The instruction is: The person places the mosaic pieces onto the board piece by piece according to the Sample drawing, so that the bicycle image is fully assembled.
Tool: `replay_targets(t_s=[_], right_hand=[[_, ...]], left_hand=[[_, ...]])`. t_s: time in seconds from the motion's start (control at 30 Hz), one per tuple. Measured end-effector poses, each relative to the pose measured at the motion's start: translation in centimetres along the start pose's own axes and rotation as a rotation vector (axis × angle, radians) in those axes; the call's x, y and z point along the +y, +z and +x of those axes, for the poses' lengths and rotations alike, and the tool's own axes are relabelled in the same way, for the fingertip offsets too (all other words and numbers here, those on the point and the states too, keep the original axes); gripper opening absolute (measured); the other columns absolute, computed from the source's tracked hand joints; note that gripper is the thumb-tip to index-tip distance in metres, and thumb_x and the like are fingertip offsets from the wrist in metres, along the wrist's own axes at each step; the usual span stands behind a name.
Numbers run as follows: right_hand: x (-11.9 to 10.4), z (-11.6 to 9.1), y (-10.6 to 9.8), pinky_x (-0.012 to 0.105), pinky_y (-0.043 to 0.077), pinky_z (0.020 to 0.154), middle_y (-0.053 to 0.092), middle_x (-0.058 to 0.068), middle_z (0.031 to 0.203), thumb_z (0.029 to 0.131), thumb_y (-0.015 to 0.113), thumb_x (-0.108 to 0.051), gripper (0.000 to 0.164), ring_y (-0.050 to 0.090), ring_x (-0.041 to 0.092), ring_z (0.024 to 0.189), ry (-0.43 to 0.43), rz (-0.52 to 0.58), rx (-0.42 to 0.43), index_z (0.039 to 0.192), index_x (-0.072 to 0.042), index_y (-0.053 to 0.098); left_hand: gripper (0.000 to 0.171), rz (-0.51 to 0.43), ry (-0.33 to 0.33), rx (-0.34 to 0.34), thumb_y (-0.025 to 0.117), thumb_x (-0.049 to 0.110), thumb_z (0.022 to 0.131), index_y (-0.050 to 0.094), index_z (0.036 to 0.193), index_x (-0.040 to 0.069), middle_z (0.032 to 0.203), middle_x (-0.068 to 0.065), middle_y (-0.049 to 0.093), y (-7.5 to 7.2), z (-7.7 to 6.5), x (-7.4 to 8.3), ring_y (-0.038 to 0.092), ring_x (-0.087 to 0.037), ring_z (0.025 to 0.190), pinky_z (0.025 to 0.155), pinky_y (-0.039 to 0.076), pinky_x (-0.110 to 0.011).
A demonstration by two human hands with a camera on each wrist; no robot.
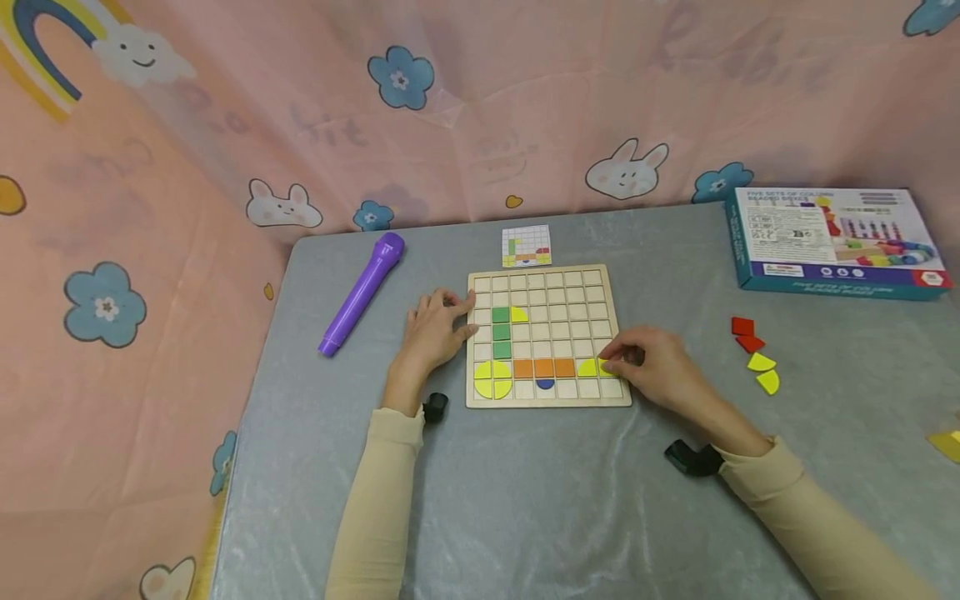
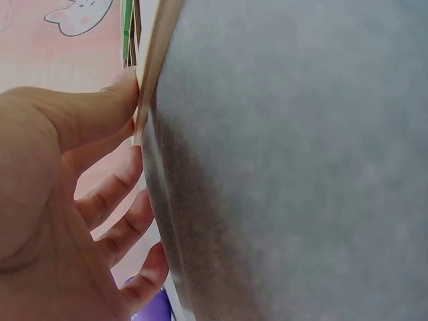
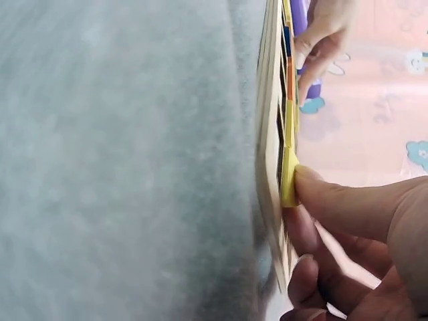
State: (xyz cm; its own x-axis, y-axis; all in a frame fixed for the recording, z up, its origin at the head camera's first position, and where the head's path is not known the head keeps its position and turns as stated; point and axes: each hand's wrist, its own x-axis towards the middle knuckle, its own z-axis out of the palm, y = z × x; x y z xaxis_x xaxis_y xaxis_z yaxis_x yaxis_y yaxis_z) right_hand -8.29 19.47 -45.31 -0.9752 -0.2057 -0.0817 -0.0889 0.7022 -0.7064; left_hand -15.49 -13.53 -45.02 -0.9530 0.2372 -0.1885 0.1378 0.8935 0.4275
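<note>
A wooden grid board point(image 1: 547, 342) lies on the table with green, orange, yellow and blue pieces in its cells. My right hand point(image 1: 660, 367) pinches a yellow quarter-circle piece point(image 3: 289, 175) between thumb and fingers at the board's right side, at the end of the row with the orange squares point(image 1: 543, 367). Thumb and fingertips of my left hand point(image 1: 431, 329) touch the board's left edge, the fingers only loosely bent. Green squares point(image 1: 501, 332) form a column on the left. Four yellow quarters make a circle point(image 1: 492, 380) at the lower left corner.
A small pattern card point(image 1: 527, 246) lies behind the board. Loose red pieces point(image 1: 742, 327) and yellow pieces point(image 1: 768, 382) are right of it. A purple microphone-shaped stick point(image 1: 362, 294) lies left; a toy box point(image 1: 838, 242) stands back right. A printed pink cloth point(image 1: 480, 108) hangs behind.
</note>
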Motion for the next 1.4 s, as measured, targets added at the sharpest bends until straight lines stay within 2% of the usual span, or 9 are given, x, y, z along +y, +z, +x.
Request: replay_targets(t_s=[0.27,0.47,0.57,0.67,0.8,0.93,1.17,1.4], right_hand=[[0.4,-0.1,-0.1,0.052,0.045,0.094,0.065,0.021,0.117,0.092,0.081,-0.005,0.017,0.053,0.036,0.106,0.010,-0.029,0.007,0.107,-0.002,0.075],[2.1,-1.0,-1.9,0.061,0.046,0.099,0.063,0.026,0.122,0.095,0.079,-0.011,0.026,0.054,0.041,0.109,0.061,-0.066,0.040,0.115,0.003,0.071],[3.6,-1.5,-3.4,0.056,0.047,0.093,0.066,0.028,0.120,0.094,0.081,-0.013,0.030,0.054,0.041,0.106,0.077,-0.105,0.078,0.116,0.004,0.071],[5.4,-2.2,-5.2,0.044,0.044,0.082,0.067,0.029,0.114,0.095,0.081,-0.015,0.030,0.055,0.038,0.099,0.093,-0.137,0.136,0.115,0.005,0.071],[7.5,-3.6,-7.6,0.031,0.036,0.074,0.063,0.030,0.111,0.100,0.075,-0.018,0.030,0.053,0.036,0.095,0.175,-0.147,0.184,0.114,0.007,0.068],[9.1,-5.0,-9.2,0.024,0.036,0.066,0.061,0.029,0.111,0.101,0.074,-0.022,0.035,0.049,0.034,0.093,0.264,-0.167,0.189,0.116,0.008,0.066],[10.2,-6.6,-10.3,0.037,0.039,0.072,0.057,0.034,0.119,0.102,0.073,-0.026,0.045,0.050,0.044,0.099,0.383,-0.192,0.135,0.125,0.011,0.061],[10.3,-6.9,-10.2,0.036,0.038,0.070,0.060,0.029,0.109,0.102,0.073,-0.028,0.044,0.049,0.039,0.095,0.422,-0.191,0.131,0.123,0.010,0.063]], left_hand=[[0.058,-0.003,0.002,0.000,0.065,0.034,0.106,0.047,0.160,0.027,0.151,-0.012,0.047,0.0,-0.2,0.0,0.042,-0.033,0.132,0.108,0.034,-0.052],[0.059,0.001,0.003,-0.004,0.065,0.035,0.106,0.045,0.161,0.028,0.152,-0.012,0.047,0.1,0.0,0.0,0.042,-0.033,0.131,0.107,0.034,-0.052],[0.059,0.001,0.000,-0.002,0.065,0.035,0.106,0.046,0.161,0.028,0.152,-0.012,0.047,0.0,0.1,0.1,0.043,-0.033,0.131,0.107,0.034,-0.053],[0.058,0.001,-0.003,-0.004,0.065,0.035,0.106,0.046,0.161,0.028,0.152,-0.012,0.047,0.0,0.1,0.2,0.042,-0.033,0.132,0.108,0.034,-0.052],[0.058,0.004,-0.001,-0.006,0.064,0.035,0.106,0.046,0.161,0.027,0.153,-0.012,0.047,0.1,0.1,0.2,0.043,-0.034,0.132,0.108,0.034,-0.053],[0.058,0.000,-0.001,-0.004,0.065,0.035,0.106,0.046,0.161,0.027,0.152,-0.012,0.047,0.1,0.1,0.1,0.043,-0.034,0.132,0.108,0.034,-0.053],[0.058,0.002,0.001,0.000,0.065,0.034,0.106,0.047,0.160,0.026,0.151,-0.013,0.048,0.0,0.0,0.1,0.043,-0.034,0.130,0.108,0.034,-0.053],[0.058,-0.004,-0.003,-0.002,0.065,0.034,0.106,0.046,0.161,0.026,0.151,-0.013,0.047,0.0,0.0,0.1,0.043,-0.035,0.131,0.108,0.034,-0.053]])
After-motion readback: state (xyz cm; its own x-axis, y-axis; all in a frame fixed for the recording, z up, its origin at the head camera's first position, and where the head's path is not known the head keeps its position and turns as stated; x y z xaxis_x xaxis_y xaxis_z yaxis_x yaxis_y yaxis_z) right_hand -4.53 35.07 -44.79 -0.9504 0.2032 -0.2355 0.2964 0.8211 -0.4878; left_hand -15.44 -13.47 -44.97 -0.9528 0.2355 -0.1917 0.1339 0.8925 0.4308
